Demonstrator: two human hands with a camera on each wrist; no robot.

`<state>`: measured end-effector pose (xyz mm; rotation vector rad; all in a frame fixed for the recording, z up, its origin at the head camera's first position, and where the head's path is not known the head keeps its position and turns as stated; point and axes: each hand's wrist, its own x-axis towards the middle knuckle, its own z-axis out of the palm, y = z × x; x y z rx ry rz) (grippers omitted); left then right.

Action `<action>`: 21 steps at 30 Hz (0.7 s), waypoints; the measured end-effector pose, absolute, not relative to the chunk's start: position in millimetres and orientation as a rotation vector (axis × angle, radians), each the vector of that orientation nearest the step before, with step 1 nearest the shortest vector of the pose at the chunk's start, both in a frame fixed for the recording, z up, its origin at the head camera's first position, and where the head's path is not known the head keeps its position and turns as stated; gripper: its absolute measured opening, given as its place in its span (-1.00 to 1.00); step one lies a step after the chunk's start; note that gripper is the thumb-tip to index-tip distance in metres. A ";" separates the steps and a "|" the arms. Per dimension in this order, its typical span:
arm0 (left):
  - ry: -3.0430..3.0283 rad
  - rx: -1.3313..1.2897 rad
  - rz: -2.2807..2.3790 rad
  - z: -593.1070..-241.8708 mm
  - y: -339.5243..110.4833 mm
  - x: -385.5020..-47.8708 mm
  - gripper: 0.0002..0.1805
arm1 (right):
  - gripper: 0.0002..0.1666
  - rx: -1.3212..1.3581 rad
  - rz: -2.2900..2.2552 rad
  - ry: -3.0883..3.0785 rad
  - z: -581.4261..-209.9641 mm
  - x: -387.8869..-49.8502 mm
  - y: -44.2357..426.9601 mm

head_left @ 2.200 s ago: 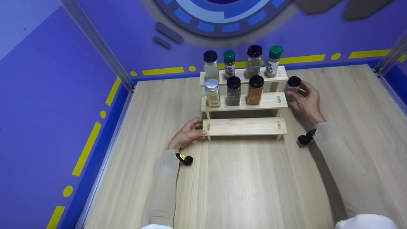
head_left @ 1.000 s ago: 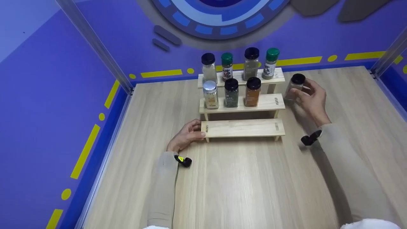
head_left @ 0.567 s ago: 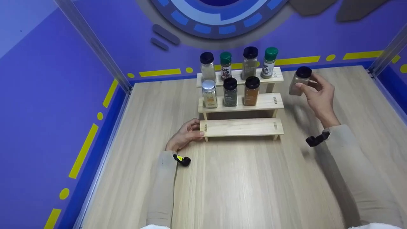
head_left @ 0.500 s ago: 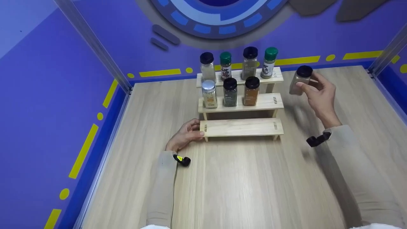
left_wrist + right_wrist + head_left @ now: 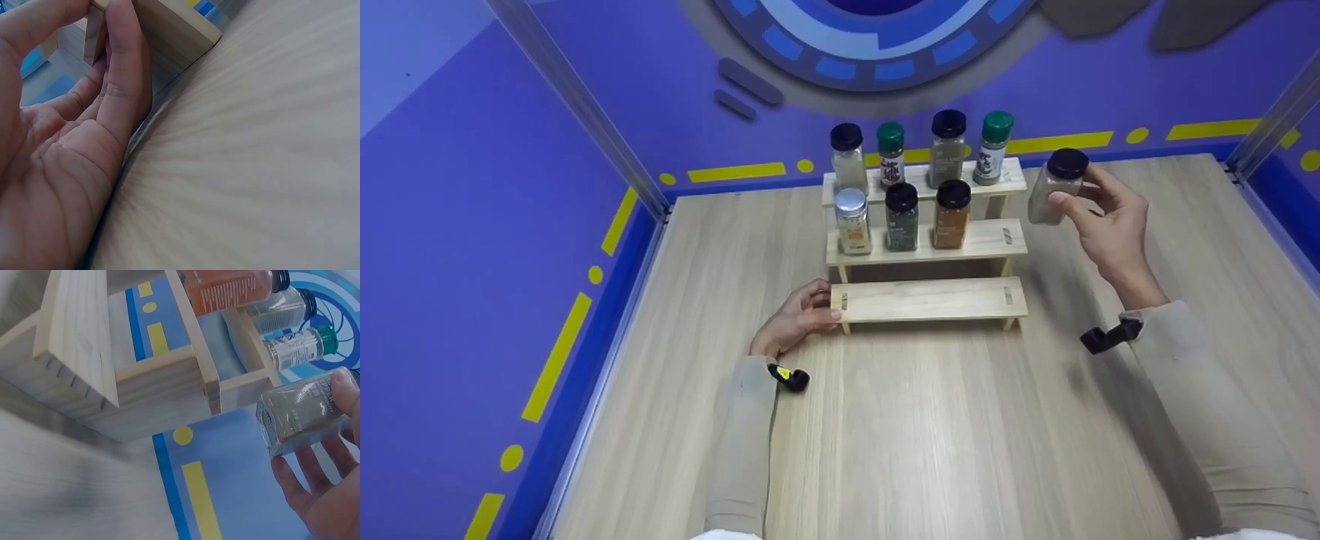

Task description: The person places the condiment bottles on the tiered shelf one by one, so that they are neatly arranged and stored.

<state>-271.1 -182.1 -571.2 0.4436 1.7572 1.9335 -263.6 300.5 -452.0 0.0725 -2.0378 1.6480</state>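
My right hand [image 5: 1114,225] pinches a glass spice jar [image 5: 1051,191] with a black cap and greyish contents, raised off the table to the right of the tiered wooden rack [image 5: 930,300]. In the right wrist view the jar [image 5: 304,413] lies between thumb and fingers, apart from the rack. My left hand [image 5: 795,322] grips the left end of the rack's lowest shelf, thumb at the front; in the left wrist view its fingers [image 5: 121,62] curl at the wood. On the middle shelf stand a silver-capped jar [image 5: 853,225], a dark green one [image 5: 902,221] and an orange one [image 5: 952,221].
The top shelf bears several jars, among them a green-capped one [image 5: 991,154] at its right end. A purple wall [image 5: 660,90] rises behind the rack, another at the left. The wooden table [image 5: 915,435] stretches out in front.
My right hand has lifted the spice jar from beside the rack, carrying it up and right, then slightly back left, with the jar now tilted. My left hand keeps its grip on the shelf.
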 end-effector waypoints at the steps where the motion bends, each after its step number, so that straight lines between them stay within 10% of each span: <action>1: 1.757 0.439 1.936 -571.0 -182.1 -271.0 -0.50 | -0.40 0.082 1.651 -2.035 -451.3 -263.0 298.7; 21: 1.753 0.427 1.943 -570.8 -180.4 -271.7 -0.51 | -0.38 0.235 1.745 -1.981 -447.3 -261.8 264.8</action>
